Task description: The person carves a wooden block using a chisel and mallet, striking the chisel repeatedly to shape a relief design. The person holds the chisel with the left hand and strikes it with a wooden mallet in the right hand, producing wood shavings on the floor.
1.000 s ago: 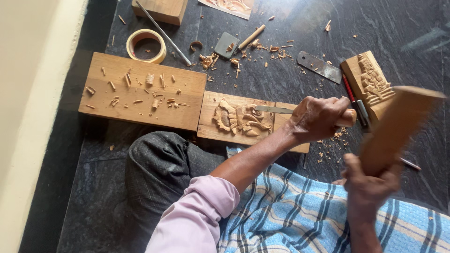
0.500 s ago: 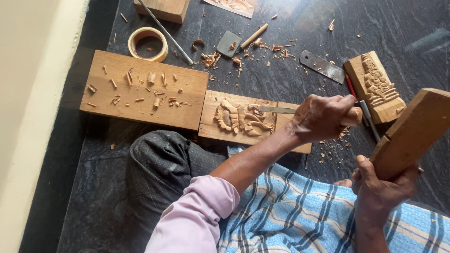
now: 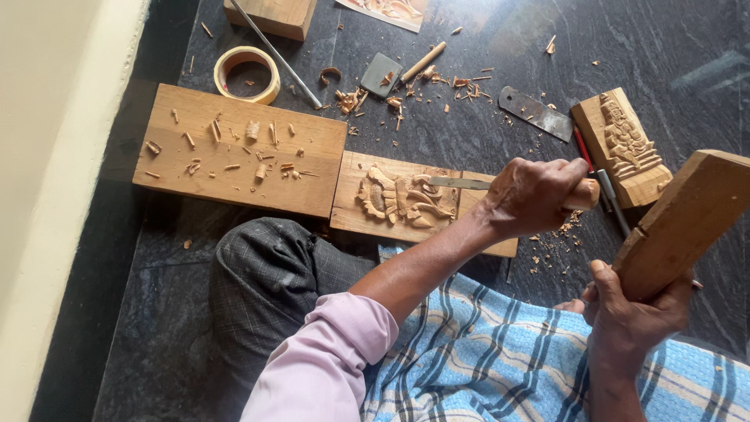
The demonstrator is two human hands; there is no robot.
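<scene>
My left hand (image 3: 531,195) grips a chisel by its wooden handle. The chisel's flat metal blade (image 3: 457,183) points left, with its tip on a carved wooden panel (image 3: 402,199) that shows a raised figure. My right hand (image 3: 633,316) holds a large wooden mallet (image 3: 687,219) to the right of the chisel's handle end and apart from it. My knee in grey checked cloth (image 3: 266,289) is just below the panel.
A plank (image 3: 234,148) strewn with shavings lies left of the panel. A tape roll (image 3: 246,74), a thin metal rod (image 3: 273,51), a grey stone (image 3: 381,74) and a metal blade (image 3: 535,113) lie beyond. A finished carved block (image 3: 625,144) sits at the right.
My right hand and the mallet have shifted slightly to the right. My left hand keeps the chisel on the panel.
</scene>
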